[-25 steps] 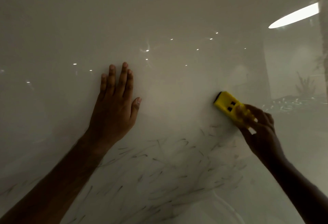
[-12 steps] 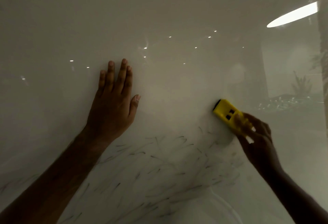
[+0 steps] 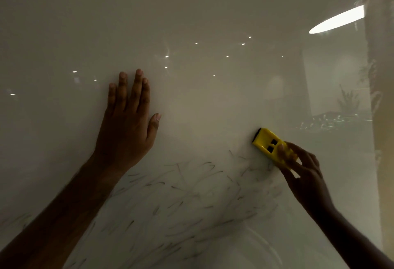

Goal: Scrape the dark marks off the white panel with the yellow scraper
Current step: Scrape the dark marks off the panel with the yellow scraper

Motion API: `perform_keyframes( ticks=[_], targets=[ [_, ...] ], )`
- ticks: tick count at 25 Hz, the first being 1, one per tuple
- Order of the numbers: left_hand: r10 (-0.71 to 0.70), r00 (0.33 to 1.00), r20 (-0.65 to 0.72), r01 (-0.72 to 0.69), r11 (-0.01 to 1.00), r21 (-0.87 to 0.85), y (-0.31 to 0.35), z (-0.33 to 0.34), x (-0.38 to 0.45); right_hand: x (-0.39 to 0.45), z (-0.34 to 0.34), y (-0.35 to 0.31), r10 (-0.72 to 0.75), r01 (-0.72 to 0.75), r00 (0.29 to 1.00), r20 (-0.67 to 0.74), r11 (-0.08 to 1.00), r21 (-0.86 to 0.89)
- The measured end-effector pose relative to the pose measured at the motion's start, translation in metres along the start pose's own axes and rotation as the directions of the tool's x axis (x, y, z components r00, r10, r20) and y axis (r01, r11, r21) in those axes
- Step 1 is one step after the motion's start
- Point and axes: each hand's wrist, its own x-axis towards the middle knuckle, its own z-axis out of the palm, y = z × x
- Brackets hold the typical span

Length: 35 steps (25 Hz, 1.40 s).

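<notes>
Head view shows the white panel (image 3: 191, 13), with dark marks (image 3: 191, 200) low down. The left hand (image 3: 125, 128) presses flat. The right hand (image 3: 302, 173) pinches the yellow scraper (image 3: 270, 144) above the marks; it could slip and miss.

The rear part of the yellow scraper (image 3: 269, 143) is covered by the fingers (image 3: 286, 154) of the right hand (image 3: 302, 173); its full length cannot be determined. The blade edge is too dark and small to resolve. Both forearms are cut off by the bottom frame edge. The white panel (image 3: 191, 13) runs past the top, left and bottom edges. The dark marks (image 3: 191, 200) continue out of frame at the bottom, and the faintest strokes are too blurred to separate.
</notes>
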Motion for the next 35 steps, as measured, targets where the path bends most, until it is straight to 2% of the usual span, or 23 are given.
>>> perform_keyframes(
  ticks=[4, 6, 10, 14, 16, 18, 22, 24, 28, 29, 31, 35],
  targets=[
    [0.006, 1.0, 0.017, -0.006, 1.0, -0.007, 0.0, -0.001, -0.001, 0.03, 0.003, -0.008, 0.208, -0.203, 0.976, -0.069, 0.976, 0.074],
    [0.008, 1.0, 0.016, -0.008, 1.0, -0.01, 0.0, -0.001, -0.002, 0.039, 0.008, -0.019, 0.23, -0.22, 0.97, -0.08, 0.969, 0.111],
    [0.015, 1.0, 0.018, -0.014, 1.0, -0.006, 0.0, -0.002, -0.001, 0.004, 0.015, -0.028, 0.012, -0.01, 1.0, -0.028, 0.999, 0.043],
    [0.013, 0.999, 0.032, -0.013, 1.0, 0.001, 0.002, -0.004, -0.001, 0.013, 0.007, -0.035, 0.061, -0.058, 0.997, -0.036, 0.995, 0.082],
    [0.005, 0.999, 0.038, -0.005, 1.0, -0.004, 0.003, -0.005, -0.003, 0.033, 0.011, -0.056, 0.019, -0.014, 0.998, -0.054, 0.996, 0.083],
    [-0.002, 0.999, 0.038, 0.002, 1.0, -0.005, 0.005, -0.004, -0.003, 0.04, 0.019, -0.077, -0.097, 0.101, 0.994, -0.057, 0.993, 0.058],
    [0.012, 0.999, 0.043, -0.013, 1.0, 0.011, 0.004, -0.005, -0.003, 0.006, 0.02, -0.076, -0.292, 0.292, 0.955, 0.043, 0.956, 0.009],
    [0.02, 0.998, 0.058, -0.021, 1.0, 0.021, 0.003, -0.006, -0.003, 0.004, 0.013, -0.067, -0.29, 0.29, 0.955, 0.059, 0.957, -0.001],
    [0.023, 0.996, 0.083, -0.024, 1.0, 0.014, 0.004, -0.009, -0.004, 0.052, 0.016, -0.081, -0.145, 0.147, 0.989, -0.031, 0.987, 0.06],
    [0.023, 0.996, 0.084, -0.025, 1.0, 0.014, 0.004, -0.009, -0.004, 0.06, 0.02, -0.092, -0.147, 0.15, 0.988, -0.049, 0.985, 0.081],
    [0.032, 0.996, 0.084, -0.033, 0.999, 0.02, 0.004, -0.009, -0.004, 0.051, 0.032, -0.11, -0.227, 0.231, 0.972, -0.057, 0.969, 0.086],
    [0.06, 0.994, 0.093, -0.061, 0.998, 0.008, -0.001, -0.011, -0.005, -0.002, 0.029, -0.103, -0.373, 0.371, 0.926, 0.061, 0.927, 0.053]
  ],
)
